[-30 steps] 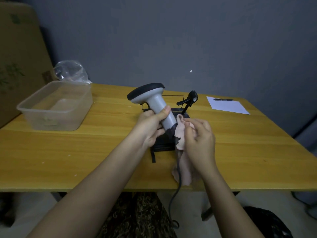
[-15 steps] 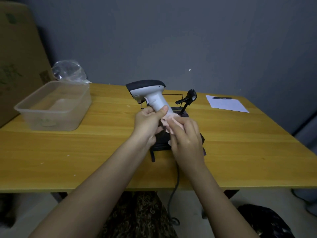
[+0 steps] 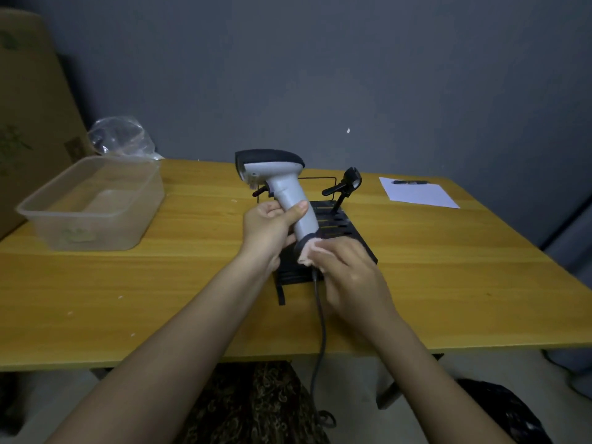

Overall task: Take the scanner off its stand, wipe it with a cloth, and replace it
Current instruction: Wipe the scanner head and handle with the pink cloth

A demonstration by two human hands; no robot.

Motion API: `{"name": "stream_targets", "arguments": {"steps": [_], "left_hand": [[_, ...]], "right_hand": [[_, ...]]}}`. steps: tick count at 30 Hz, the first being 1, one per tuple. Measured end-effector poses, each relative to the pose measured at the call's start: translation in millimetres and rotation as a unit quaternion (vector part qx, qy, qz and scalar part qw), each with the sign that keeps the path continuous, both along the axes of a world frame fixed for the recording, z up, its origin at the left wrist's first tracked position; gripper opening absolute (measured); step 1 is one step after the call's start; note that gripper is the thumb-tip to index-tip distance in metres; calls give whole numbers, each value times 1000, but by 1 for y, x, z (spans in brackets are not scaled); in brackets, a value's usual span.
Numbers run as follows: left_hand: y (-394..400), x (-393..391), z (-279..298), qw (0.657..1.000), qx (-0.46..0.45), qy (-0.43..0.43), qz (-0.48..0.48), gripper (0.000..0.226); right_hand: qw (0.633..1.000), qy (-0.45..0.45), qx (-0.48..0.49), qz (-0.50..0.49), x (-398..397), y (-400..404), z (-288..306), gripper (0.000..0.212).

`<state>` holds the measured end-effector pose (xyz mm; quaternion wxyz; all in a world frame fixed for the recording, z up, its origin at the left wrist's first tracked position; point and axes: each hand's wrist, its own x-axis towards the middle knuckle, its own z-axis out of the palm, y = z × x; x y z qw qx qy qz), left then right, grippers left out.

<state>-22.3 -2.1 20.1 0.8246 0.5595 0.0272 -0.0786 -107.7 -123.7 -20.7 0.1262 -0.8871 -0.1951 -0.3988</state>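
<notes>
The grey scanner (image 3: 282, 184) with its black top is held up above the table, tilted, head to the far left. My left hand (image 3: 269, 229) grips its handle around the middle. My right hand (image 3: 346, 270) presses a small pink cloth (image 3: 309, 249) against the bottom end of the handle; most of the cloth is hidden under the fingers. The black cable (image 3: 320, 328) hangs from the handle's end over the table's front edge. The black stand (image 3: 339, 225), a slotted base with a bent holder arm, sits on the table just behind my hands.
A clear plastic tub (image 3: 93, 203) stands at the left of the wooden table (image 3: 448, 267), with a crumpled plastic bag (image 3: 120, 136) behind it. A white sheet of paper (image 3: 416, 195) with a pen lies at the far right. A cardboard box (image 3: 28, 107) leans at the left.
My right hand slid the cloth up the handle and then down to its bottom end. The scanner's head has turned to show its side.
</notes>
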Motion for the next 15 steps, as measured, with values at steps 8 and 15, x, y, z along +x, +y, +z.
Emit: {"name": "stream_targets", "arguments": {"steps": [8,15], "left_hand": [[-1,2,5,1000,-7,-16,2,35],[1,-4,10,1000,4,-14,-9,27]], "right_hand": [[999,34,10,1,-4,3,-1,24],[998,30,39,-30,2,-15,3,22]]}}
